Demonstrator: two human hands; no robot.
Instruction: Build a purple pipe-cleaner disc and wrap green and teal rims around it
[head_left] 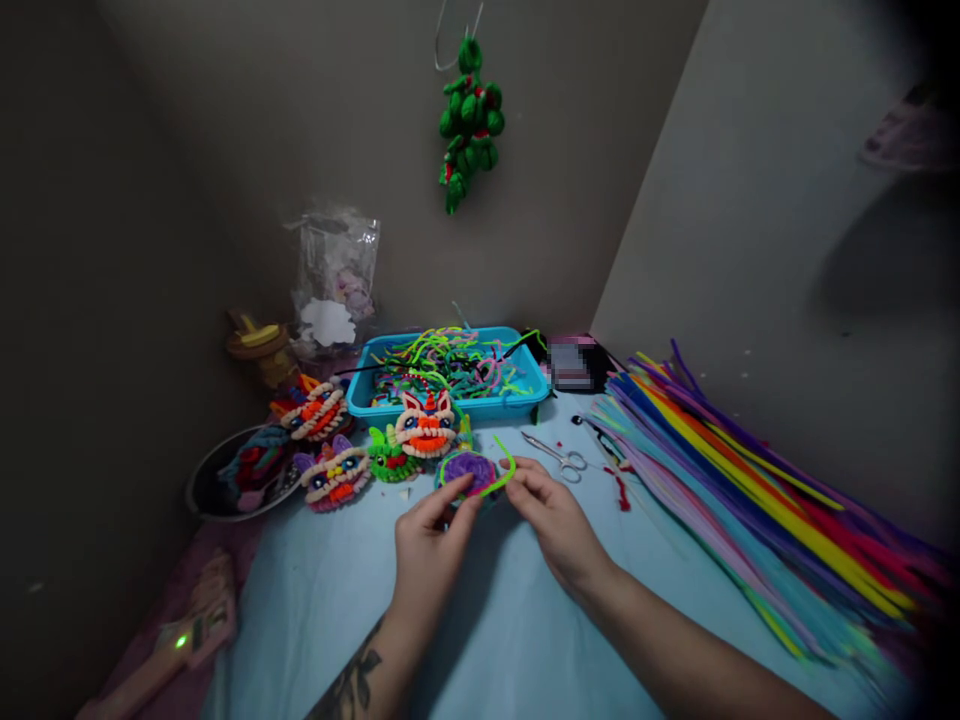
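My left hand (pixel 435 535) pinches the near side of a round coil of purple pipe cleaner (pixel 472 466), with the thumb and forefinger closed on it. Round the coil's edge runs a lime-green pipe cleaner (pixel 504 452), whose free end curls up at the right. My right hand (pixel 551 515) has its thumb and fingertips closed on that green strand, just right of the coil. Both hands are held above the blue cloth. A teal part shows below the coil; the fingers hide much of its underside.
Several lion-head figures (pixel 426 424) of pipe cleaner sit left of and behind the coil. A blue tray (pixel 450 408) of cut strands stands at the back. Small scissors (pixel 555 455) lie to the right, beside long coloured pipe cleaners (pixel 750 500). A dark bowl (pixel 196 490) is at the left.
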